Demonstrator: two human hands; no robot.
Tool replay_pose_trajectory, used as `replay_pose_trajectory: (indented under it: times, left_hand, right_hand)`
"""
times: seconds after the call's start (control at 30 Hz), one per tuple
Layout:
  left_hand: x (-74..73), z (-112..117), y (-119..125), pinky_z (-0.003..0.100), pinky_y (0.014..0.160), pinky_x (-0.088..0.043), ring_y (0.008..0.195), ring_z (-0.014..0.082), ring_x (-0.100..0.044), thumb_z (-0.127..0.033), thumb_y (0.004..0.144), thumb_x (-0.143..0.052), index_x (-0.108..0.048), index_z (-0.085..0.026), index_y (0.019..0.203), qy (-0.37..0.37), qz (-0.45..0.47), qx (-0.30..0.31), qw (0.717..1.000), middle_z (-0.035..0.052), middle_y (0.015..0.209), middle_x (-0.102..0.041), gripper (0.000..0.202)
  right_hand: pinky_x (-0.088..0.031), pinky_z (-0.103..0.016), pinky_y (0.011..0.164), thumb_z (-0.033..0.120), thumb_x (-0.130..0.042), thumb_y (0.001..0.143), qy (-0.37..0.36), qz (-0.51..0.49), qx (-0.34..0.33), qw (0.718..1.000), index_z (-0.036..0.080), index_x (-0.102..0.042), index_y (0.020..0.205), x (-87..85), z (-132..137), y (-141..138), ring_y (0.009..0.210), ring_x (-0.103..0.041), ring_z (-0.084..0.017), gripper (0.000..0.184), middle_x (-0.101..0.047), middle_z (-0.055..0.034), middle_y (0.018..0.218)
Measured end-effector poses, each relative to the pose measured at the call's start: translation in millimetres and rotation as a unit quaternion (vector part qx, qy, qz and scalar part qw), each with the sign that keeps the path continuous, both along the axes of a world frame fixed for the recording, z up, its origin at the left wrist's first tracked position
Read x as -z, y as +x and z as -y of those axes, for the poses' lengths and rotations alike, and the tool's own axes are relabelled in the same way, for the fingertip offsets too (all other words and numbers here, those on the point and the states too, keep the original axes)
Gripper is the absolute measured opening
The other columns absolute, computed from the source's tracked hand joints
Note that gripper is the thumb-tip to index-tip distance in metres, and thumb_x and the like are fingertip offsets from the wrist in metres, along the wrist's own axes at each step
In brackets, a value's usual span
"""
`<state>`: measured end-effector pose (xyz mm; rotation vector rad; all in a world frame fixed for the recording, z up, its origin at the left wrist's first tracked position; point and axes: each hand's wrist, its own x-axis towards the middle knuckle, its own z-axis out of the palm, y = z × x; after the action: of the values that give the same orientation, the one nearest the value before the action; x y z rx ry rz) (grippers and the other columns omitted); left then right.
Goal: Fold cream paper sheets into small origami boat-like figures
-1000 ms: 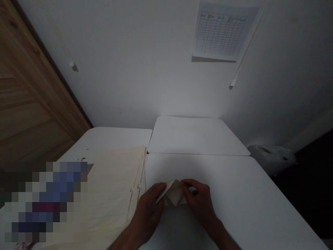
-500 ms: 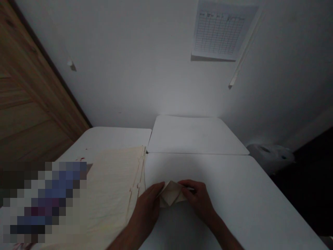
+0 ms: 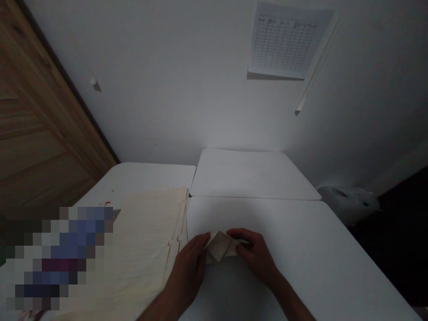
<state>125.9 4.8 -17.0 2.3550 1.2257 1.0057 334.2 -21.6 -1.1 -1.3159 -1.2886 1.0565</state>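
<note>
A small folded piece of cream cloth or paper [image 3: 219,246] lies at the near middle of the white table [image 3: 294,236]. My left hand [image 3: 187,267] grips its left side, and my right hand [image 3: 254,254] pinches its right side. Its lower part stays close to the tabletop, and my fingers hide parts of its edges. A large stack of cream sheets [image 3: 143,240], with small tabs along its right edge, lies just left of my left hand. A pixelated patch [image 3: 60,258] covers the lower left.
Two more white table tops [image 3: 250,174] [image 3: 133,180] stand beyond, the left one with small red marks [image 3: 106,203]. A wooden door [image 3: 43,111] is at the left, a paper chart [image 3: 284,42] hangs on the wall, and a white object [image 3: 347,204] sits at the right.
My right hand has shifted slightly left, closer to the folded piece. The piece has shifted slightly in my fingers, and the view has moved a little.
</note>
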Motion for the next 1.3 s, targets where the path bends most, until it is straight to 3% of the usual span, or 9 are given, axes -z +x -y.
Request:
replay_pose_trajectory:
  times: [0.17,0.4,0.53,0.67,0.83,0.97,1.3]
  left_hand:
    - [-1.4,-1.5,1.8,0.035,0.077,-0.057,0.091,0.0201,-0.066,-0.013,0.090,-0.039,-0.060,-0.021,0.113,0.042,0.011,0.014,0.999,0.0078,0.102,-0.067,0.032]
    - [4.3,-4.0,1.3,0.038,0.076,-0.056,0.090,0.0229,-0.059,0.003,0.080,-0.039,-0.060,-0.016,0.109,0.104,-0.047,0.052,0.992,0.0091,0.095,-0.067,0.041]
    - [8.8,-3.2,1.1,0.042,0.081,-0.054,0.097,0.0242,-0.056,0.007,0.078,-0.038,-0.056,-0.015,0.115,0.100,-0.071,0.061,0.990,0.0098,0.102,-0.064,0.047]
    - [2.4,-0.1,3.9,0.042,0.082,-0.053,0.096,0.0239,-0.055,0.002,0.081,-0.041,-0.052,-0.015,0.117,0.063,-0.078,0.077,0.992,0.0097,0.103,-0.062,0.041]
    - [-4.7,1.5,6.7,0.038,0.072,-0.054,0.083,0.0228,-0.057,-0.002,0.085,-0.045,-0.055,-0.016,0.098,0.052,-0.112,0.085,0.989,0.0069,0.089,-0.062,0.022]
    - [-2.5,0.9,5.6,0.037,0.066,-0.054,0.076,0.0227,-0.058,0.002,0.082,-0.044,-0.055,-0.017,0.087,0.079,-0.157,0.078,0.981,0.0056,0.081,-0.062,0.023]
    - [2.2,7.0,-2.2,0.042,0.081,-0.052,0.092,0.0267,-0.062,0.004,0.082,-0.033,-0.053,-0.012,0.114,0.252,-0.241,0.099,0.932,0.0136,0.103,-0.066,0.041]
  right_hand:
    - [-0.057,-0.034,0.076,0.014,-0.057,0.074,0.014,0.049,0.011,0.999,0.018,-0.071,0.095,3.1,-0.3,-1.5,0.084,-0.069,-0.021,0.026,-0.072,-0.0064,0.095]
    - [-0.051,-0.033,0.079,0.011,-0.060,0.075,0.107,0.214,0.004,0.971,0.022,-0.071,0.094,11.5,-0.7,1.9,0.081,-0.065,-0.018,0.024,-0.071,-0.0037,0.091]
    - [-0.049,-0.030,0.078,0.010,-0.060,0.079,0.145,0.249,-0.018,0.957,0.021,-0.070,0.094,9.4,-1.0,1.6,0.084,-0.063,-0.018,0.022,-0.070,-0.0038,0.089]
    - [-0.048,-0.028,0.079,0.010,-0.059,0.082,0.139,0.289,-0.029,0.947,0.023,-0.070,0.095,5.4,0.5,1.3,0.085,-0.062,-0.017,0.021,-0.069,-0.0028,0.091]
    - [-0.046,-0.028,0.077,0.010,-0.057,0.086,0.159,0.383,-0.045,0.909,0.023,-0.068,0.094,2.1,3.8,-2.0,0.084,-0.060,-0.018,0.019,-0.069,-0.0026,0.090]
    - [-0.045,-0.027,0.076,0.010,-0.056,0.087,0.174,0.433,-0.061,0.882,0.023,-0.066,0.094,2.5,6.1,-5.5,0.083,-0.059,-0.018,0.018,-0.069,-0.0026,0.088]
    - [-0.046,-0.027,0.072,0.005,-0.058,0.081,0.236,0.456,-0.034,0.857,0.021,-0.065,0.091,14.7,5.7,-4.1,0.080,-0.057,-0.018,0.020,-0.066,-0.0035,0.087]
